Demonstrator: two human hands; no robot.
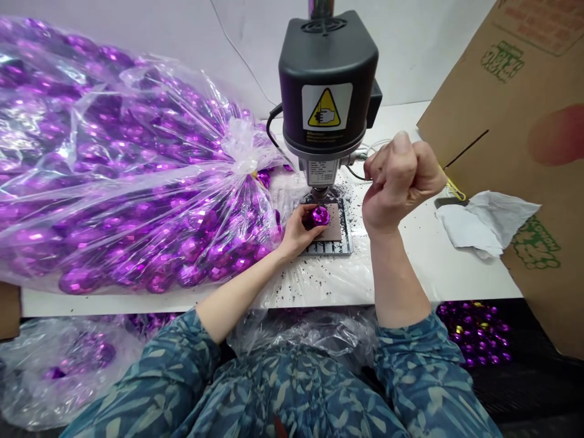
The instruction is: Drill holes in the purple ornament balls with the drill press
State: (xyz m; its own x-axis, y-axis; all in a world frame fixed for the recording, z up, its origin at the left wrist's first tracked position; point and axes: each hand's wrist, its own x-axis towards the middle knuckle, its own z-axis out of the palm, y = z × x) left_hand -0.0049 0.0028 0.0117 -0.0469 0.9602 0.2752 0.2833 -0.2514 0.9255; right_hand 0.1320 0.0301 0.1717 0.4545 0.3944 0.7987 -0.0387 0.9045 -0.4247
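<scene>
A shiny purple faceted ball (320, 215) sits on a small board on the metal base plate (347, 246) of a bench drill press (327, 67). My left hand (298, 231) is closed on the ball, thumb at its near side and fingers at the far side. The drill's chuck (319, 192) is right above the ball; whether it touches is hard to see. My right hand (399, 179) is raised in a fist at the right of the drill; whatever it grips is hidden by the fingers.
A large clear bag (137, 182) of purple balls fills the table's left. At the right stand a cardboard box (511, 152) and crumpled white paper (483, 222). Dark shavings lie around the plate. Below the table's edge are more purple balls (479, 334) and plastic bags (68, 371).
</scene>
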